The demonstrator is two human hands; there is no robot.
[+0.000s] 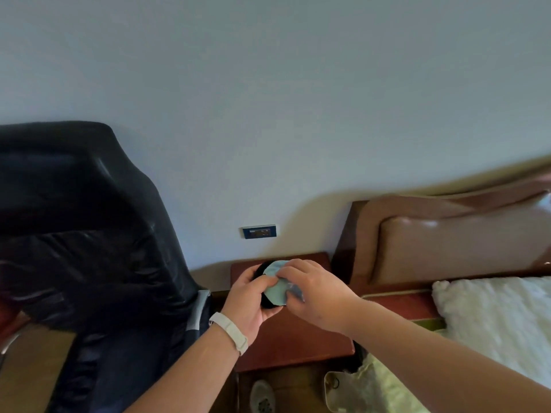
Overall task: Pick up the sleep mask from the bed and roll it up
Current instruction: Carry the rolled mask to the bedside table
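Note:
The sleep mask [276, 289] is pale blue on one face with black showing behind it, partly curled between both hands above the nightstand. My left hand [249, 296], with a pale wristband, grips it from the left, thumb pressed on the blue face. Over the mask's right part lies my right hand [313, 289], its fingers pinching the fabric. Much of the mask is hidden by the fingers. The bed [501, 320] with a white fluffy cover lies at the right.
A reddish-brown nightstand [286, 341] stands below the hands. A black padded chair [83, 234] fills the left. The brown headboard [447, 234] is at the right, a wall socket [259, 232] behind. A slipper [262, 396] and a pale green cloth [366, 386] lie on the floor.

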